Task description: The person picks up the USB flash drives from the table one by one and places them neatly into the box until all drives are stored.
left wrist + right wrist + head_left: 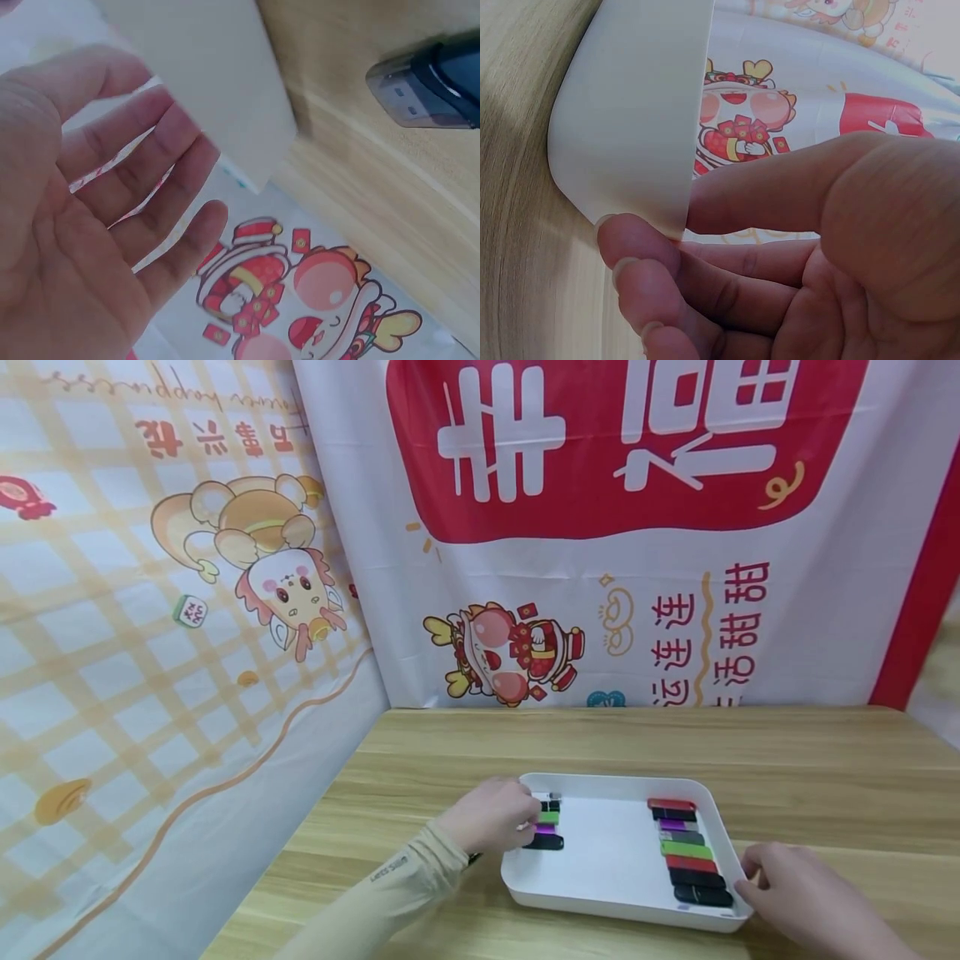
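Note:
A shallow white tray [600,906] sits on the table between my hands. My left hand [497,814] reaches over its left wall, fingers above a short row of USB sticks [549,842] in black, purple and green. In the left wrist view the tray wall [217,82] hides the ends of some fingers, so I cannot tell whether they pinch a stick. My right hand [795,889] grips the tray at its near right corner. The right wrist view has the thumb [757,195] at the rim and fingers outside the wall. Along the tray's right side lies another row of USB sticks [688,852].
A black USB stick with a see-through cap [427,86] lies on the wooden table [420,752], outside the tray. A printed cloth [525,568] hangs behind the table's far edge, and another patterned cloth [150,693] hangs along the left.

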Tool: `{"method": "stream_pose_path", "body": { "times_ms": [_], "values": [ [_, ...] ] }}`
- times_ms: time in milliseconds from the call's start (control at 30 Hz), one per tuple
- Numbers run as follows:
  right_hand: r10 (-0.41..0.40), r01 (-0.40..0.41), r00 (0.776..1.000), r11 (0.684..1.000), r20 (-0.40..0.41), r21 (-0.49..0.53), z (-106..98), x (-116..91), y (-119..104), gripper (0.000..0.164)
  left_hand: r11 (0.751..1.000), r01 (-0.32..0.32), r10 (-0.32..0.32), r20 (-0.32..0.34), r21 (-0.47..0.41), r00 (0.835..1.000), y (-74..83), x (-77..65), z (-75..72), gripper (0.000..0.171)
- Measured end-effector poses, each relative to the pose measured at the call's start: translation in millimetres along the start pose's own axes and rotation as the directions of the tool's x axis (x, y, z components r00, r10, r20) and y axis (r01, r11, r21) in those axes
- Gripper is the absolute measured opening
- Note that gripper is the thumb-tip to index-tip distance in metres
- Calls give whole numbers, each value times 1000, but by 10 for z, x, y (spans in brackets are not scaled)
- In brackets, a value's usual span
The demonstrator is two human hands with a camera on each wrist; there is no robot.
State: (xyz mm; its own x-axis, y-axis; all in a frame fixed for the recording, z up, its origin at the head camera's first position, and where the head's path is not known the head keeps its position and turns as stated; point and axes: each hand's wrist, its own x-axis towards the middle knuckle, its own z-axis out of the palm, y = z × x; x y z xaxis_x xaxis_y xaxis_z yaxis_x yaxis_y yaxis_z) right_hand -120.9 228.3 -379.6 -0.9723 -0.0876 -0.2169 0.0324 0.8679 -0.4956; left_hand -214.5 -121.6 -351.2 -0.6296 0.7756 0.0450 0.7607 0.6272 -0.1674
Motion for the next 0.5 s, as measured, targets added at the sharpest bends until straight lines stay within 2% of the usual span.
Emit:
{"method": "stream_pose_path", "body": {
  "times_ms": [100, 300, 500],
  "values": [
    [5, -5, 1000, 1000, 2, 2, 10, 31, 26, 26, 998, 31, -33, -54, -47, 998, -8, -95, -70, 7],
    [3, -3, 1000, 1000, 3, 0, 39, 68, 65, 28, 992, 90, -102, -138, -86, 985, -10, -339, -226, 5],
    [2, -2, 1000, 1000, 0, 3, 36, 57, 67, 29, 982, 129, -153, -184, -135, 971, -27, -517, -215, 7]
  ]
}}
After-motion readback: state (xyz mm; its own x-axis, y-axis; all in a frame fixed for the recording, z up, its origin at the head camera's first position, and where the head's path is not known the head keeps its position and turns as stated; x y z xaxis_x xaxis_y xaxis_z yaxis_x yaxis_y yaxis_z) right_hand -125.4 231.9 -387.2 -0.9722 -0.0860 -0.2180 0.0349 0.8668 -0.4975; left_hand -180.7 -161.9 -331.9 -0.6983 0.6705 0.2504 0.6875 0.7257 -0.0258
